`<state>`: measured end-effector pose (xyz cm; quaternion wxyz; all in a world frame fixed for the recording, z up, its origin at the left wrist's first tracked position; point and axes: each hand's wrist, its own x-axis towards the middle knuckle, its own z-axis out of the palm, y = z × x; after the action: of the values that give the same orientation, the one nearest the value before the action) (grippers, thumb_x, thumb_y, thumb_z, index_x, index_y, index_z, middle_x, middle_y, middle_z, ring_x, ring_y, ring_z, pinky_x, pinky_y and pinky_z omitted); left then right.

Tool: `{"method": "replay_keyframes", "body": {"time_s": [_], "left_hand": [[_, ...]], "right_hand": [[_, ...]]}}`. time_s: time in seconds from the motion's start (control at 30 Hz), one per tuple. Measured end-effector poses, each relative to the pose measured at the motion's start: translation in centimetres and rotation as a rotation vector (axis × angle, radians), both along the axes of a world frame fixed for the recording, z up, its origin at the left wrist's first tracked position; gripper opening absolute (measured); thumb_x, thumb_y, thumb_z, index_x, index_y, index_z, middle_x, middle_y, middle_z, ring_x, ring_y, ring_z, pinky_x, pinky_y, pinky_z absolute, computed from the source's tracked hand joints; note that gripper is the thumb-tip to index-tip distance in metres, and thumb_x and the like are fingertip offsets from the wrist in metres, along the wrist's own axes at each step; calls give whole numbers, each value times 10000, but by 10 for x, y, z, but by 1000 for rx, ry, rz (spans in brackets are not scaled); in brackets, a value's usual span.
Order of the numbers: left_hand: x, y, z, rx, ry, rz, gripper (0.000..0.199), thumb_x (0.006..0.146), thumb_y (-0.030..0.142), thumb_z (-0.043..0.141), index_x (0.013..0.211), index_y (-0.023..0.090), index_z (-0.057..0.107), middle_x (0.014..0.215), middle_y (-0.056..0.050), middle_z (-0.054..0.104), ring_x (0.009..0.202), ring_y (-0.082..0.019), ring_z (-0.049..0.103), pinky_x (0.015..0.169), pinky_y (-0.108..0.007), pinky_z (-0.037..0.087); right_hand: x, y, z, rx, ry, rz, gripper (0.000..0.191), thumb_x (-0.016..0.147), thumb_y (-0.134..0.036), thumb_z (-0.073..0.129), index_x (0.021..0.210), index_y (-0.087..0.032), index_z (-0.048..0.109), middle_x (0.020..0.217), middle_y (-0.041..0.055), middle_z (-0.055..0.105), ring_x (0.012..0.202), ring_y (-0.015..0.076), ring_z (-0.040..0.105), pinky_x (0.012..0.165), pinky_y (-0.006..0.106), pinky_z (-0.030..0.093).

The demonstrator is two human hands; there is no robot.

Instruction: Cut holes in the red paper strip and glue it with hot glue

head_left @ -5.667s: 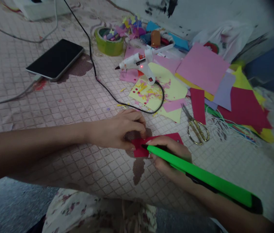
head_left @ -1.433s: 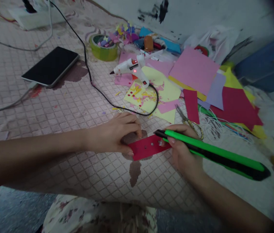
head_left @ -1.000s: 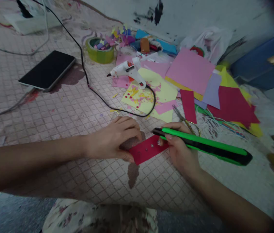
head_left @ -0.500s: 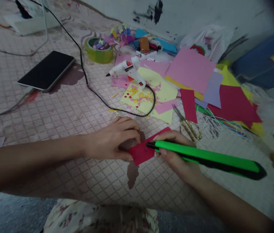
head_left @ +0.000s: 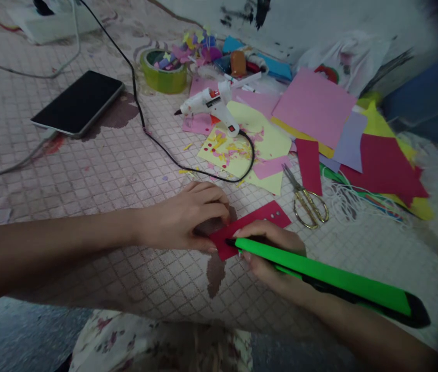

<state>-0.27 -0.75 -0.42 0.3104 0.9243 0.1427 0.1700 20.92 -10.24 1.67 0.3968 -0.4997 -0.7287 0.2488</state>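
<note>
A strip of red paper (head_left: 255,214) lies slanted on the patterned tablecloth, with several small holes or dots near its right end. My left hand (head_left: 191,214) pinches the strip's left end between thumb and curled fingers. Wrapped in my right hand (head_left: 275,253) is a long green and black tool (head_left: 331,274), whose dark tip touches the strip close to my left fingers. Gold-handled scissors (head_left: 308,206) rest just beyond the strip's right end.
Behind are a white glue gun (head_left: 215,106) with its black cord, a pale yellow sheet (head_left: 269,137) with paper scraps, and a tape roll (head_left: 163,77). Coloured papers (head_left: 315,106) and white strings (head_left: 346,201) lie right. A phone (head_left: 79,103) lies left.
The tool's tip has moved left and slightly down along the strip, and its rear end sits lower. My right hand shifted with it, uncovering the strip's right end with its dots.
</note>
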Motion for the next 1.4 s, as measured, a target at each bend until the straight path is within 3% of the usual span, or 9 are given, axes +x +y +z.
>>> {"method": "replay_keyframes", "body": {"time_s": [0.4, 0.67, 1.07, 1.4], "left_hand": [[0, 0, 1, 13, -9, 4, 323, 877, 425, 742, 1083, 209, 618, 1185, -80, 589, 1142, -260, 511, 1008, -403, 339], [0, 0, 1, 6, 8, 1, 319, 872, 416, 742, 1084, 207, 629, 1185, -84, 591, 1147, -271, 514, 1004, -409, 335], [0, 1, 2, 0, 20, 2, 289, 872, 386, 737, 1080, 219, 624, 1196, -78, 590, 1149, -265, 513, 1006, -412, 334], [0, 1, 1, -2, 8, 3, 309, 876, 416, 738, 1087, 220, 627, 1189, -78, 589, 1156, -266, 504, 1007, -411, 325]], "right_hand": [[0, 0, -1, -4, -15, 11, 219, 729, -69, 569, 845, -216, 682, 759, -22, 761, 638, 98, 709, 572, 168, 533], [3, -2, -7, -34, -27, 52, 295, 704, -42, 575, 886, -240, 693, 801, -9, 765, 673, 148, 713, 587, 237, 555], [3, 3, 5, -40, -35, 64, 202, 746, -79, 578, 845, -225, 676, 738, -9, 758, 584, 122, 689, 520, 201, 520], [2, -1, -4, -36, -9, 61, 223, 745, -89, 594, 872, -247, 688, 776, -5, 758, 649, 153, 700, 561, 252, 543]]}}
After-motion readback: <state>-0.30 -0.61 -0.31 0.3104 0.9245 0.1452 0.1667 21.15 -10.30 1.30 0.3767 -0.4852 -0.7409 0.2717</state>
